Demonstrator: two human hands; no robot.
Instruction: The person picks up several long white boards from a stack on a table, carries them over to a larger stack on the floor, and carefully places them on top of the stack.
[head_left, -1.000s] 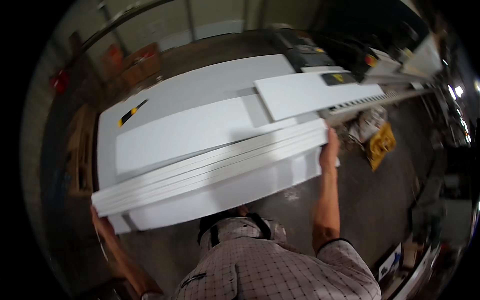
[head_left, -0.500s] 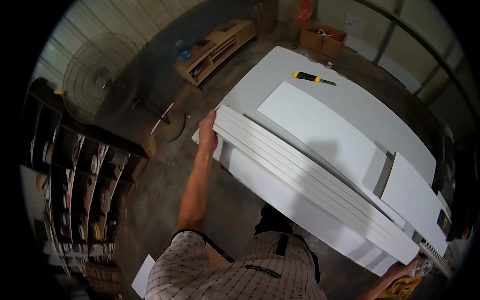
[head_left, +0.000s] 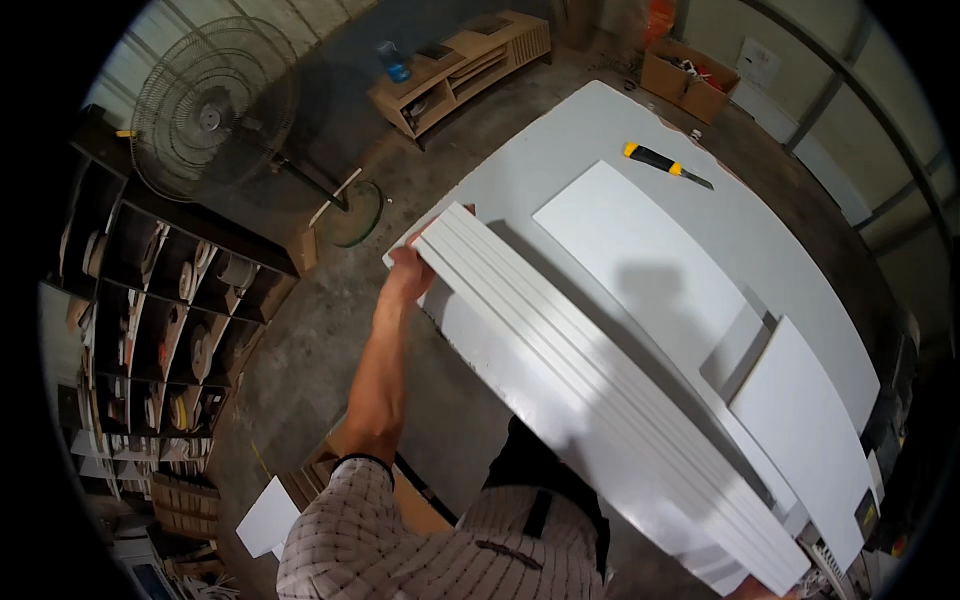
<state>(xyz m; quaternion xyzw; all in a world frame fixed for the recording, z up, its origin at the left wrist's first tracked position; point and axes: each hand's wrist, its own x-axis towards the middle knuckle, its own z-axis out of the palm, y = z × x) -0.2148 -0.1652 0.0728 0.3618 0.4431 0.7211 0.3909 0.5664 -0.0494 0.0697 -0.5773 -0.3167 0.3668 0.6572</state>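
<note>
A stack of several long, narrow white boards (head_left: 600,385) is held tilted over the worktable, long edges showing. My left hand (head_left: 408,272) is closed round its far left end, fingers partly hidden beneath. At the near right end, my right hand (head_left: 757,589) grips the stack from below; only a small part shows at the lower edge. Behind the stack, a wider white panel (head_left: 650,265) lies on the white table surface (head_left: 540,145). Another white panel (head_left: 805,420) overlaps its right end. A black-and-yellow knife (head_left: 662,163) lies at the far side, blade pointing right.
A standing fan (head_left: 212,120) is at the far left, above a shelf unit (head_left: 190,325) with rolls of edging. A wooden low cabinet (head_left: 465,75) and a cardboard box (head_left: 690,82) stand behind the table. White offcuts (head_left: 268,515) lie by my left side.
The stack has tilted and its right end has come lower and nearer, with both hands still on it. My left hand has shifted slightly. The whole view has turned a little.
</note>
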